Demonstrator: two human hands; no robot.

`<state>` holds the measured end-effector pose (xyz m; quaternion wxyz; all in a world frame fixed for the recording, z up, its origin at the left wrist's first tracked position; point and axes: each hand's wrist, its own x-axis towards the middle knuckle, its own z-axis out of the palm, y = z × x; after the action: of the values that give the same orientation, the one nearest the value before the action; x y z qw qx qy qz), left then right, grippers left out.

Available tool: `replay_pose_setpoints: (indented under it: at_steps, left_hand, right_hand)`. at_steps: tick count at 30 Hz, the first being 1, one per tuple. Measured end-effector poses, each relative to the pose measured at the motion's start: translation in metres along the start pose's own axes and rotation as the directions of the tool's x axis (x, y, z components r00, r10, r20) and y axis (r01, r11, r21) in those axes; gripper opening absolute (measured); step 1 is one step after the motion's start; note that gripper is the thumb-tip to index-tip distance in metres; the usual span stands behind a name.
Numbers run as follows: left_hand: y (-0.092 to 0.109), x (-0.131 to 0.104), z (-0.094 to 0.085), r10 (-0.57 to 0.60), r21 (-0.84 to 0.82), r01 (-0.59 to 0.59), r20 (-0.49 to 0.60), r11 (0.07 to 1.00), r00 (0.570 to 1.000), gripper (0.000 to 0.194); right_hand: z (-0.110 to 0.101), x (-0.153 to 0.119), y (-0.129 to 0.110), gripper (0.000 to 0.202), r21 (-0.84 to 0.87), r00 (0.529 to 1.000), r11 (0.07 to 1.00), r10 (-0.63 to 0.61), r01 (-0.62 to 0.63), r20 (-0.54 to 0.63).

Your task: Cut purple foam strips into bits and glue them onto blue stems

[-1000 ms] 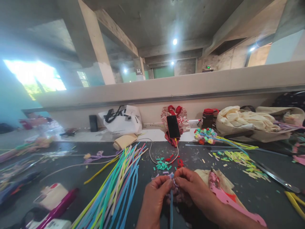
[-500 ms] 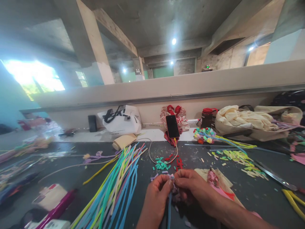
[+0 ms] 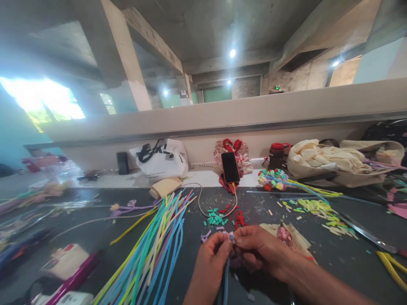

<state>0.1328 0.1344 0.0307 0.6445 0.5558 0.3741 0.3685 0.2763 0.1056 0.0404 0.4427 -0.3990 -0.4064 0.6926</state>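
Right hand and forearm have shifted since the earlier frame, now covering most of the pink tool; the pinch persists, so I judge fingertip work ongoing. Left to right: loose bundle of chenille-like stems; left hand, thumb and forefinger narrowed on a small lilac-blue tip (I can't separate its parts from here); lilac cut pieces just beyond; blue stem below the fingertips, lower end cut off; right thumb and forefinger pinching the same tip. Shadow beneath the right palm: unreadable.
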Motion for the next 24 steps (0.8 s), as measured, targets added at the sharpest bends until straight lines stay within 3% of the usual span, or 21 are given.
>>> replay_pose_setpoints:
  at_steps: [5,8,14,20,24]
  left_hand:
    - [-0.014,0.009,-0.005,-0.180,-0.236,0.191,0.067,0.953,0.981,0.032]
    - [-0.018,0.011,-0.006,-0.195,-0.322,0.220,0.111,0.921,0.975,0.028]
    - [-0.019,0.010,-0.004,-0.146,-0.335,0.210,0.205,0.918,0.968,0.030]
    - [-0.012,0.010,-0.007,-0.131,-0.196,0.143,0.071,0.970,0.989,0.037]
    - [-0.008,0.008,-0.008,-0.131,-0.123,0.132,0.020,0.984,0.991,0.035]
  right_hand:
    - [0.007,-0.003,-0.006,0.015,-0.195,0.987,0.978,-0.102,0.077,-0.123]
    - [0.011,-0.002,-0.005,0.013,-0.237,0.978,0.967,-0.132,0.091,-0.162]
    - [0.009,0.002,0.002,0.011,-0.314,0.950,0.938,-0.223,0.148,-0.218]
    - [-0.003,-0.004,-0.021,0.014,-0.492,0.897,0.847,-0.363,0.203,-0.254]
    - [-0.012,-0.022,-0.053,0.013,-0.559,0.908,0.818,-0.327,0.132,-0.263]
